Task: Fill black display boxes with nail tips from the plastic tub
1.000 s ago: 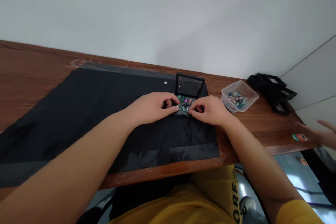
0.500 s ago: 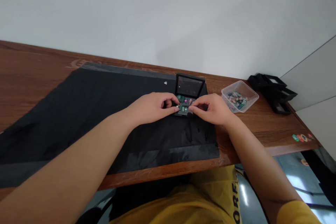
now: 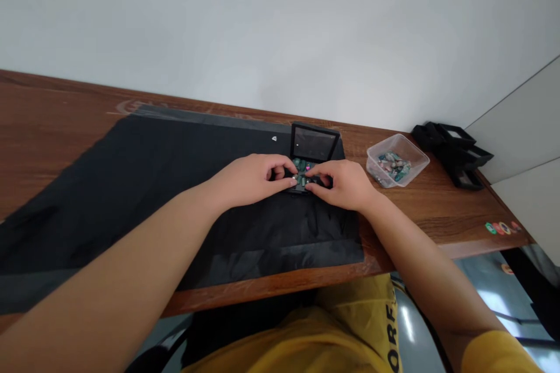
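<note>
A small black case (image 3: pixel 315 143) stands on the black mat with its clear-windowed lid raised. Rows of green pieces (image 3: pixel 303 181) and a pink one (image 3: pixel 308 168) lie in its base. At the base's left side, my left hand (image 3: pixel 258 178) has thumb and index finger pinched close together; whatever is between them is too small to make out. My right hand (image 3: pixel 343 183) reaches over the right part of the base, its thumb and index fingertips on the pieces and its palm hiding that side. What those fingertips hold is unclear.
To the right, a clear plastic tub (image 3: pixel 398 160) holds many small coloured pieces. Several black boxes (image 3: pixel 455 154) are piled farther right against the wall. A small white piece (image 3: pixel 274 139) lies on the black mat (image 3: pixel 175 163). Round stickers mark the table's right end.
My right hand has moved left over the case's base, from its right side toward the middle. My left hand has stayed almost in place.
</note>
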### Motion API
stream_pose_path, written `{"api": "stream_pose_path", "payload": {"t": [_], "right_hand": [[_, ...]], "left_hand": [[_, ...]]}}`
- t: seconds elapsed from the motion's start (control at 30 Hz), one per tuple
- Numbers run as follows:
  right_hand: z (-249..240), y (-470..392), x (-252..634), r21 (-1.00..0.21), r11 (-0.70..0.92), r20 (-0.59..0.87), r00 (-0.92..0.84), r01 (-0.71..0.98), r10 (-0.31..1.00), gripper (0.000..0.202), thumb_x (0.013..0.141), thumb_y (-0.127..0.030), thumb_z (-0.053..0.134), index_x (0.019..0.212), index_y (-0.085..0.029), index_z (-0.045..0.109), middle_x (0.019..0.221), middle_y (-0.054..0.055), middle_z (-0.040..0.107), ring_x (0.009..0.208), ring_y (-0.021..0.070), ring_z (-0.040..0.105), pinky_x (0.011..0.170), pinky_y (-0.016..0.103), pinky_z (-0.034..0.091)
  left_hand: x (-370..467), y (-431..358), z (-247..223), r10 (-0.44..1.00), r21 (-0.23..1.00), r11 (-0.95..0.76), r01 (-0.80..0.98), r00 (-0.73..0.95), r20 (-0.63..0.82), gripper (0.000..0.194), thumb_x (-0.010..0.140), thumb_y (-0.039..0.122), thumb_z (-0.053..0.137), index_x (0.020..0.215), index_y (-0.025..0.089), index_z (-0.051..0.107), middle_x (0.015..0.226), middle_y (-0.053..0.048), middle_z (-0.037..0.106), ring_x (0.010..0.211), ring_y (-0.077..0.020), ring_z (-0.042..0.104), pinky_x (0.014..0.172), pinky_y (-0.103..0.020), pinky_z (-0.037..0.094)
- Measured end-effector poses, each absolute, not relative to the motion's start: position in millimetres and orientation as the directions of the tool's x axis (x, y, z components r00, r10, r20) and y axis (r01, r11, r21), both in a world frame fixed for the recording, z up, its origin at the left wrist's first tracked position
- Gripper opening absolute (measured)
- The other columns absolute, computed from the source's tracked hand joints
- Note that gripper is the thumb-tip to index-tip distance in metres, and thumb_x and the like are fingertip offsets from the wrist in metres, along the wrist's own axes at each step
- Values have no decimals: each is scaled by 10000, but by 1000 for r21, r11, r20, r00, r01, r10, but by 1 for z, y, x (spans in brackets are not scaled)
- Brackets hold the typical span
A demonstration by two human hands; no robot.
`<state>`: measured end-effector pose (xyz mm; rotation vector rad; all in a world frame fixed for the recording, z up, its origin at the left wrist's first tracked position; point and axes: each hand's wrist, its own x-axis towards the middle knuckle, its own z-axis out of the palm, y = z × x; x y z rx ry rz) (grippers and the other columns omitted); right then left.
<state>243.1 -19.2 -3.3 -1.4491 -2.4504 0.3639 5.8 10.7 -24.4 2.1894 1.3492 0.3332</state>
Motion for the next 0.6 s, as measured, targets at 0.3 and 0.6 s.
{"api": "stream_pose_path", "payload": {"t": [0.3,0.6], "right_hand": [[0,-21,239,-319,447,76,-448,835,891,216,940,-337,741,1095,-230,847,789,17,752,753,167,647,670,287,343],[3,-22,239,-319,391,9,-409,864,912,226,943,-315,736,1125,-240,846,779,8,750,740,164,645,669,288,339]], "left_hand": [[5,10,-24,879,572,-348,743,471,-77,436,854,607,590,1098,293,767,813,5,680,641,-171,559,630,-323,379],[6,10,-23,881,570,-338,749,465,-89,440,857,600,582,1114,296,769,807,14,674,646,-171,562,636,-324,386]]}}
